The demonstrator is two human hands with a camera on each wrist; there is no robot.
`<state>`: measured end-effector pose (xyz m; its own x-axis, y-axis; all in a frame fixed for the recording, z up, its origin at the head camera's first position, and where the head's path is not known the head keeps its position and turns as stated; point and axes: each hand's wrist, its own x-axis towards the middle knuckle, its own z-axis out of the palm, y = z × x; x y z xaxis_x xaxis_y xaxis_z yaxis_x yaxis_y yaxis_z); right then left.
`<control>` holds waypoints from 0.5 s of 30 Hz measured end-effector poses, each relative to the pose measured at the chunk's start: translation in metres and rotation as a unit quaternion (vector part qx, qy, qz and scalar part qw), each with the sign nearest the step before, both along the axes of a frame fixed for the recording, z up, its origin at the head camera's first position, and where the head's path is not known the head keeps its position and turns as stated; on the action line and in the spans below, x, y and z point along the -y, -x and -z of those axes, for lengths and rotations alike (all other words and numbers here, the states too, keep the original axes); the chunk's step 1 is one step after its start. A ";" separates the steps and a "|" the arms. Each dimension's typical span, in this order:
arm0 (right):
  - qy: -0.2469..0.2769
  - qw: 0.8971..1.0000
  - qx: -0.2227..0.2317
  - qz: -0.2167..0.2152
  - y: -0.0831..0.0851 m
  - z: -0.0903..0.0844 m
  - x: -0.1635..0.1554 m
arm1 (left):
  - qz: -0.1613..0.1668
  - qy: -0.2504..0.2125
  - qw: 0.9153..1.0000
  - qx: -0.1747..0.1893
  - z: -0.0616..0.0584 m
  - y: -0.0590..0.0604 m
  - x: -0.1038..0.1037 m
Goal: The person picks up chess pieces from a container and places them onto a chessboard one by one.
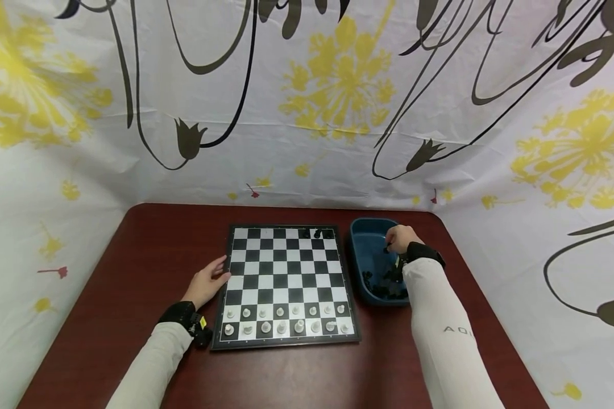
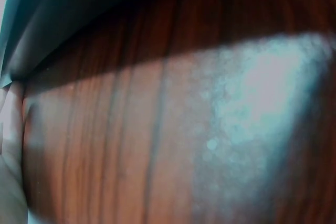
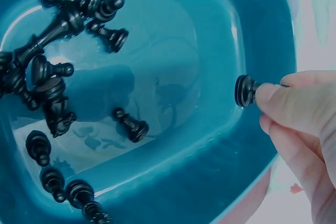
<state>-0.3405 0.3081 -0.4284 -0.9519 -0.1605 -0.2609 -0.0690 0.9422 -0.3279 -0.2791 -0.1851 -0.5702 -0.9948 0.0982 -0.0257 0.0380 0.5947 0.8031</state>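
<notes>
My right hand (image 1: 401,238) pinches a black chess piece (image 3: 244,91) between thumb and fingers, over the far end of a blue plastic basin (image 1: 355,258). The piece's round base points away from the fingertips; its top is hidden by them. Several black chess pieces (image 3: 107,35) lie tipped over in the basin, mostly at its near end. My left hand (image 1: 206,286) rests with extended fingers along the left edge of the chessboard (image 1: 280,267). On the board, white pieces (image 1: 281,326) stand in the two near rows. Three black pieces (image 1: 317,233) stand at its far right corner.
The board and basin stand side by side on a dark red-brown wooden table (image 1: 179,244). A patterned white cloth (image 1: 266,165) hangs behind the table and along both sides. The left wrist view shows mostly blurred wood grain with a bright reflection.
</notes>
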 end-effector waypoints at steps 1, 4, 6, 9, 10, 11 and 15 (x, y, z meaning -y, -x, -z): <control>0.000 1.000 -0.002 -0.003 0.001 -0.001 0.001 | 0.001 -0.001 1.000 0.000 0.000 0.000 0.000; 0.003 1.000 -0.012 -0.012 0.006 -0.005 0.003 | 0.002 -0.003 1.000 0.001 -0.001 -0.001 0.000; 0.006 1.000 -0.019 -0.017 0.010 -0.008 0.008 | 0.000 -0.002 1.000 0.000 -0.002 -0.001 0.001; 0.007 0.999 -0.026 -0.020 0.012 -0.017 0.019 | -0.002 -0.004 1.000 -0.001 -0.003 -0.001 0.001; 0.006 0.999 -0.027 -0.020 0.013 -0.019 0.024 | -0.002 -0.004 1.000 -0.002 -0.002 -0.001 0.001; 0.005 0.999 -0.026 -0.021 0.014 -0.022 0.029 | -0.004 -0.005 1.000 -0.002 -0.002 0.000 0.000; -0.005 0.999 -0.032 -0.038 0.025 -0.023 0.046 | -0.009 -0.010 1.000 -0.005 0.000 0.000 -0.001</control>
<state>-0.3654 0.2623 -0.4053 -0.9517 -0.2309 -0.2026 -0.1609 0.9366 -0.3114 -0.2790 -0.1845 -0.5701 -0.9966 0.0816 -0.0149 0.0353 0.5789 0.8146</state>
